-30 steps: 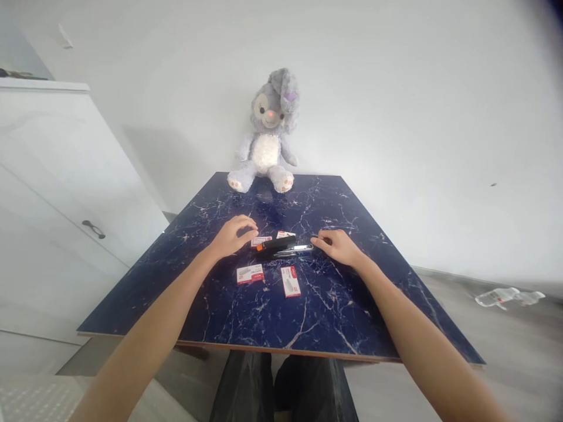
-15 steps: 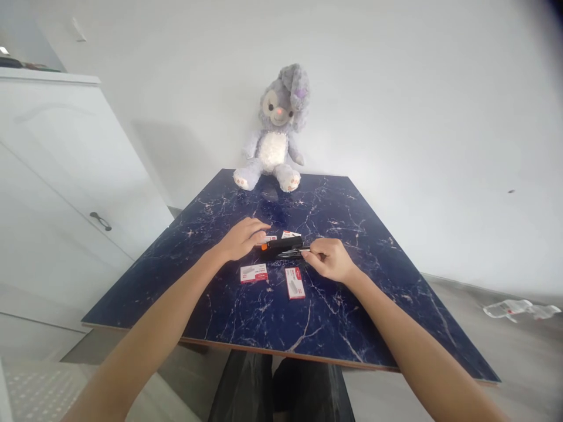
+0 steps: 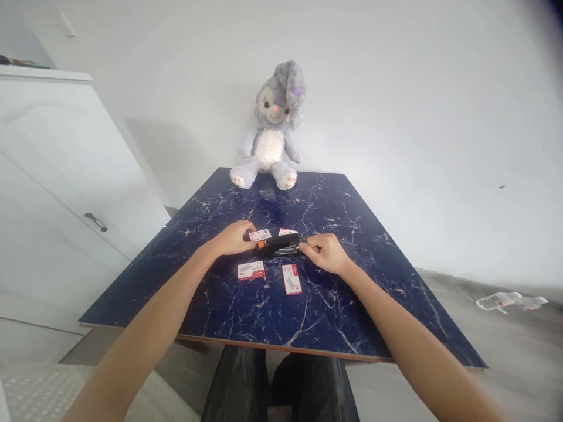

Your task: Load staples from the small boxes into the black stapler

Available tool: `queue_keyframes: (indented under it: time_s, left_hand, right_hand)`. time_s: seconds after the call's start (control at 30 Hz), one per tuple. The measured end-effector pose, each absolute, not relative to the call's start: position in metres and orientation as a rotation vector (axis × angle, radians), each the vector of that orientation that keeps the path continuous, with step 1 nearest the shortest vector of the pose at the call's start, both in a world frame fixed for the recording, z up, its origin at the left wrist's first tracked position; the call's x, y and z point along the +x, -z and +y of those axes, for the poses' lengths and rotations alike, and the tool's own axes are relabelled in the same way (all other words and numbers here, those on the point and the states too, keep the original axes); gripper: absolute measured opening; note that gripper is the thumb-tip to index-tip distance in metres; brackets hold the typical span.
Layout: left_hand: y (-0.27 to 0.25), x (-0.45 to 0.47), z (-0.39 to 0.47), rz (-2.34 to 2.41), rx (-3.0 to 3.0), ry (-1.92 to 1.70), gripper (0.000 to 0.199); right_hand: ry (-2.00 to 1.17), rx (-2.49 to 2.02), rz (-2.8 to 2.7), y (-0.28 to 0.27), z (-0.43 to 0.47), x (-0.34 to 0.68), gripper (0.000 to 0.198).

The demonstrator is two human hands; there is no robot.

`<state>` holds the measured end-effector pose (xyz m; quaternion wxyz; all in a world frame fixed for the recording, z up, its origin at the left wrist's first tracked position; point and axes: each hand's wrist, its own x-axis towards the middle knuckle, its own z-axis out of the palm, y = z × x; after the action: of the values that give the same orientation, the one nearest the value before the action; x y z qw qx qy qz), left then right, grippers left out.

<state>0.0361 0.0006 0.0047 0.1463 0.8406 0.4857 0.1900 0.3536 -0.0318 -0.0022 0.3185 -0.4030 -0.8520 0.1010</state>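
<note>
A black stapler (image 3: 278, 242) with an orange piece at its left end lies across the middle of the table, its silver staple channel showing beneath the black top. My left hand (image 3: 235, 238) is curled at the orange end, thumb against the stapler. At the other end my right hand (image 3: 328, 252) has its thumb and bent fingers closed on the stapler's tip. Just behind the stapler are two red-and-white staple boxes, a left one (image 3: 260, 234) and a right one (image 3: 287, 231), partly covered. In front lie a sideways staple box (image 3: 251, 270) and an upright-turned staple box (image 3: 292, 279).
The dark blue marbled table (image 3: 352, 316) has its front edge close to my legs. A grey plush rabbit (image 3: 270, 146) sits at the back edge against the wall. On the left stands a white cabinet (image 3: 57, 176); clear plastic packaging (image 3: 510, 302) lies on the floor at right.
My left hand has lowered and curled its fingers at the stapler's orange end, uncovering more of the back-left box. My right hand stays on the stapler. The view has shifted slightly.
</note>
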Motion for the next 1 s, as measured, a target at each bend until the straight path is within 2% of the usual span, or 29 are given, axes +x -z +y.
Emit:
queue_keyframes:
  time_s: [0.23,0.47,0.57,0.63,0.67,0.77,0.8,0.93,1.0]
  left_hand:
    - [-0.006,0.036,0.0,1.445,2.379,-0.602,0.043]
    - [0.004,0.035,0.005,1.525,2.498,-0.604,0.042]
    - [0.005,0.035,0.004,1.387,2.541,-0.559,0.036]
    - [0.003,0.035,0.002,1.313,2.536,-0.517,0.033]
    - [0.002,0.035,0.002,1.295,2.519,-0.49,0.031]
    - [-0.001,0.037,0.001,1.295,2.459,-0.46,0.031]
    - [-0.001,0.037,0.001,1.3,2.45,-0.47,0.031]
    - [0.002,0.038,0.001,1.301,2.477,-0.524,0.029]
    - [0.003,0.039,0.001,1.299,2.505,-0.531,0.028]
  right_hand:
    - [-0.267,-1.087,-2.202,0.002,-0.031,0.356,0.054]
    - [-0.145,-1.101,-2.208,0.002,-0.037,0.35,0.049]
    - [-0.06,-1.001,-2.275,-0.003,-0.061,0.324,0.041]
    - [-0.164,-0.776,-2.391,-0.006,-0.08,0.304,0.023]
    - [-0.209,-0.635,-2.463,-0.007,-0.089,0.295,0.02]
    - [-0.24,-0.495,-2.572,-0.005,-0.103,0.28,0.049]
    - [-0.25,-0.501,-2.585,-0.004,-0.104,0.279,0.051]
    - [-0.348,-0.532,-2.59,0.0,-0.099,0.284,0.021]
    - [-0.342,-0.559,-2.569,0.001,-0.097,0.285,0.018]
